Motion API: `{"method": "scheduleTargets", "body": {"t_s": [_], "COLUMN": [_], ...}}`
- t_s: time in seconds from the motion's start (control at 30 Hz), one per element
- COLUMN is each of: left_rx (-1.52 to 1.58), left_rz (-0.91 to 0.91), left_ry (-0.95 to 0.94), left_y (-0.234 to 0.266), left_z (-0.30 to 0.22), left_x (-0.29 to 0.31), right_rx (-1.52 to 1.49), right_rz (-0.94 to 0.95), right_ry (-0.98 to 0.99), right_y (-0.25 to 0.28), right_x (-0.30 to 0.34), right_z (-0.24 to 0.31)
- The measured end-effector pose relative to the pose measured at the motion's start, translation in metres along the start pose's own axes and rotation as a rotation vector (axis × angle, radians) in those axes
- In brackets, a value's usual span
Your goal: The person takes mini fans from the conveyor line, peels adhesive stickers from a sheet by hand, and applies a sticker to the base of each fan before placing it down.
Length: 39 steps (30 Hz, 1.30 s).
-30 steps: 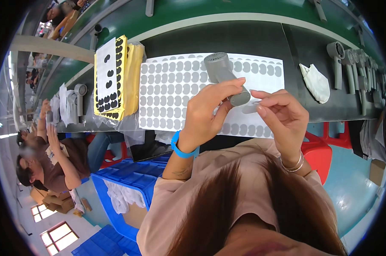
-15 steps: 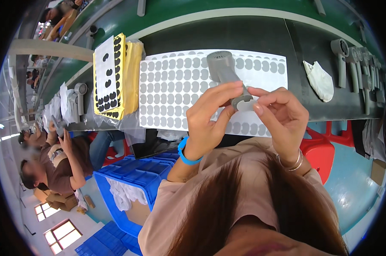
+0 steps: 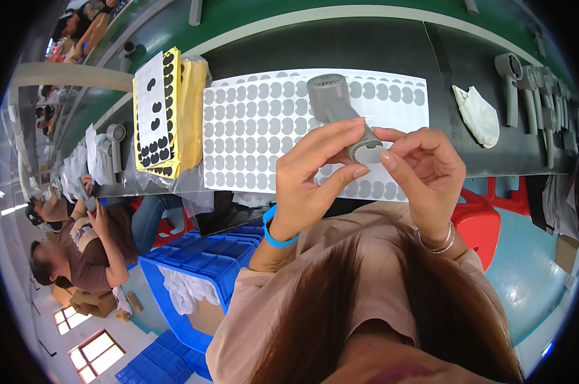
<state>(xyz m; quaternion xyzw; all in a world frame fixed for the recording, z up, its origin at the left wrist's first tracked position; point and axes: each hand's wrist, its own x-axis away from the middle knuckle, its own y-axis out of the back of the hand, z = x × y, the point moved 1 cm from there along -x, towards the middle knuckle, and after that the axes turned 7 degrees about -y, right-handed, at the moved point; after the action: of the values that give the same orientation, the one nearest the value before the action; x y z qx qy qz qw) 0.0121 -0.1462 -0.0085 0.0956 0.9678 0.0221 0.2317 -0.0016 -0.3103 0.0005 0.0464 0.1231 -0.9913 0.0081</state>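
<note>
A grey handheld fan (image 3: 330, 99) is tilted over the table, its round vented head pointing away from me. My left hand (image 3: 305, 176), with a blue wristband, grips its handle near the bottom. At the handle's end lies a light grey rounded sticker (image 3: 369, 155), covering most of the end face. My right hand (image 3: 428, 171) pinches at the sticker's right edge between thumb and fingers. Beneath the hands lies a white sheet (image 3: 392, 115) with rows of grey stickers; some spots at its right are bare white.
Left of the sheet stands a stack of yellow-backed sheets (image 3: 184, 121) with black shapes. A white cloth item (image 3: 476, 116) lies to the right, before a row of grey fans (image 3: 512, 96). A red stool (image 3: 478, 230) and blue crates (image 3: 193, 262) stand below. A co-worker (image 3: 97, 249) sits at left.
The sticker now lies flatter over the handle's end, where a dark notched gap showed before. My left thumb has shifted right, along the handle's end. The view has moved slightly.
</note>
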Motion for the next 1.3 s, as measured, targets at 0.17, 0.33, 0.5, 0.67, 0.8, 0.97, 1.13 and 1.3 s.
{"method": "scheduleTargets", "body": {"t_s": [0.17, 0.33, 0.5, 0.67, 0.8, 0.97, 1.13, 1.3], "left_rx": [0.062, 0.095, 0.111, 0.124, 0.122, 0.115, 0.127, 0.157], "left_rz": [0.038, 0.006, 0.001, 0.003, 0.002, 0.005, 0.001, -0.011], "left_ry": [0.039, 0.044, 0.051, 0.057, 0.057, 0.060, 0.061, 0.070], "left_y": [0.0014, 0.0014, 0.0015, 0.0018, 0.0021, 0.0023, 0.0019, 0.0008], "left_z": [0.0013, 0.0032, 0.0030, 0.0029, 0.0024, 0.0018, 0.0021, 0.0025], "left_x": [0.0004, 0.0007, 0.0006, 0.0003, 0.0005, 0.0005, 0.0008, 0.0013], "right_rx": [-0.005, 0.006, -0.008, 0.001, 0.012, 0.021, 0.038, 0.038], "right_rz": [-0.009, 0.003, -0.008, -0.009, -0.001, 0.002, 0.000, -0.004], "right_ry": [-0.014, -0.011, -0.009, -0.012, -0.016, -0.014, -0.013, -0.039], "right_y": [0.0002, 0.0010, -0.0010, -0.0015, -0.0017, -0.0018, -0.0018, -0.0027], "right_x": [-0.0003, -0.0004, -0.0006, -0.0006, -0.0002, -0.0003, -0.0008, -0.0007], "right_z": [0.0011, 0.0008, 0.0007, 0.0014, 0.0019, 0.0020, 0.0028, 0.0042]}}
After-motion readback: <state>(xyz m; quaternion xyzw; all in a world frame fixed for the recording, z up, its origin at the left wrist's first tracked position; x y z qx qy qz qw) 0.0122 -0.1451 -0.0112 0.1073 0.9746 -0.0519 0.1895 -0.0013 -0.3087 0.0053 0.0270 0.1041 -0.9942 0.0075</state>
